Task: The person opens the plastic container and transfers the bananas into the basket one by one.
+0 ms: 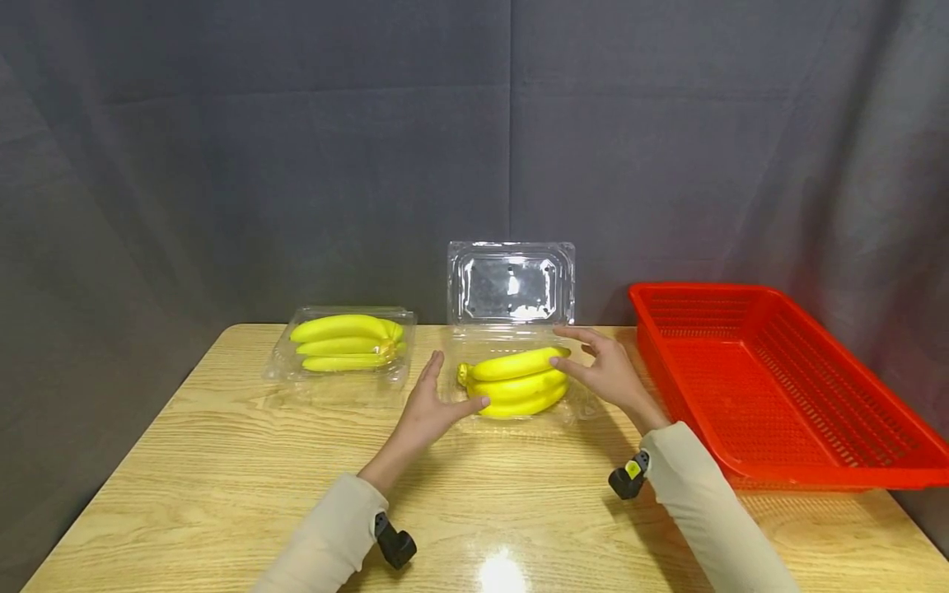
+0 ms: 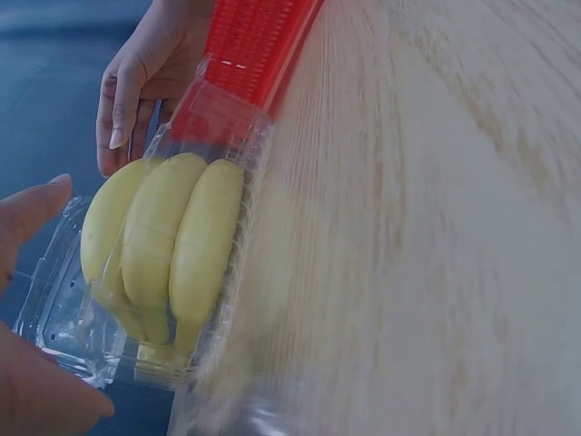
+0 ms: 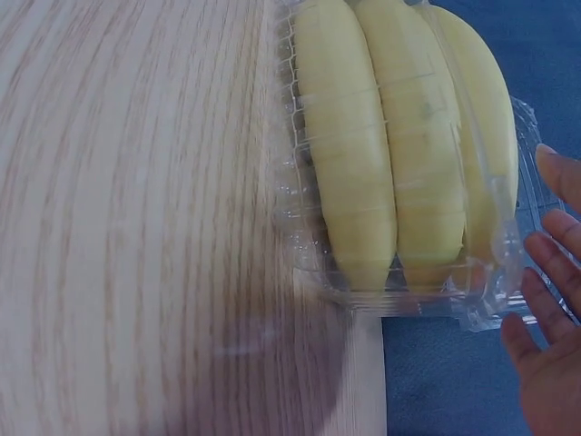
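Note:
A bunch of yellow bananas (image 1: 516, 385) lies in the base of a clear plastic clamshell box (image 1: 511, 284), whose lid stands up at the back. The stem end points left. My left hand (image 1: 428, 409) is spread at the left side of the box, its thumb overlapping the box's front left corner in the head view. Over the right end hovers my right hand (image 1: 610, 372), fingers relaxed and apart, thumb near the banana tips. In the left wrist view the bananas (image 2: 163, 245) sit inside the box wall, clear of the left thumb and finger. Neither hand grips anything.
A second clear box (image 1: 285, 362) with another bunch of bananas (image 1: 344, 342) inside sits at the back left, its lid down. A large red plastic basket (image 1: 771, 395) stands on the right of the wooden table (image 1: 245, 461). A dark grey curtain (image 1: 296, 165) hangs behind.

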`<state>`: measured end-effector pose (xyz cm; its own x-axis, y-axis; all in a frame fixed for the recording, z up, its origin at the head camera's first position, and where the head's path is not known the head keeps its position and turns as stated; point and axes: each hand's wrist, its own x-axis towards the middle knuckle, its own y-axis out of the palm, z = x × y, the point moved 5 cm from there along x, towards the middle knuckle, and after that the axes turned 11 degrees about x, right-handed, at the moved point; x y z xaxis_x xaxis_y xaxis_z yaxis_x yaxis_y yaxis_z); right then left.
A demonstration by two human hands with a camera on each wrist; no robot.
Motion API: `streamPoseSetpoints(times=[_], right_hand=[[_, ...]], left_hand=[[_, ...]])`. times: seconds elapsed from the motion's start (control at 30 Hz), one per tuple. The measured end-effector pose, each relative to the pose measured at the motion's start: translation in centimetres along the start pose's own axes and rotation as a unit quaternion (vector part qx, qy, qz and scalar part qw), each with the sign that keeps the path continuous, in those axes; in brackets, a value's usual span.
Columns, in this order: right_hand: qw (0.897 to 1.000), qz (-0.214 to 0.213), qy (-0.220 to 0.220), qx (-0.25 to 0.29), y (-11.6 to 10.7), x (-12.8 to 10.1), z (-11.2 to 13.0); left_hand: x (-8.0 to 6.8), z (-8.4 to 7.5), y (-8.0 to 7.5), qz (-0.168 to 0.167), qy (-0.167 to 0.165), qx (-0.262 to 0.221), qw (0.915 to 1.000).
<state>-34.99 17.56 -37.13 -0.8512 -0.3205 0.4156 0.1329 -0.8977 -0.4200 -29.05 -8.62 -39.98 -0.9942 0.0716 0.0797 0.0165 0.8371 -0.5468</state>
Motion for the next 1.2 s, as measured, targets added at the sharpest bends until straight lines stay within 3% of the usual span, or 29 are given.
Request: streamPoseSetpoints(times=[0.27, 0.7, 1.2], right_hand=[[1.0, 0.01, -0.004, 0.004, 0.2, 0.1, 0.3], [0.999, 0.026, -0.013, -0.034, 0.9, 0.2, 0.1], [0.999, 0.046, -0.014, -0.024, 1.4, 0.5, -0.1]], left_hand=[[0.0, 0.3, 0.6, 0.009, -0.02, -0.003, 0.9998], [0.1, 0.9, 1.2, 0.028, -0.032, -0.024, 0.9988], [0.4, 1.4, 1.7, 0.042, -0.048, -0.056, 0.9964]])
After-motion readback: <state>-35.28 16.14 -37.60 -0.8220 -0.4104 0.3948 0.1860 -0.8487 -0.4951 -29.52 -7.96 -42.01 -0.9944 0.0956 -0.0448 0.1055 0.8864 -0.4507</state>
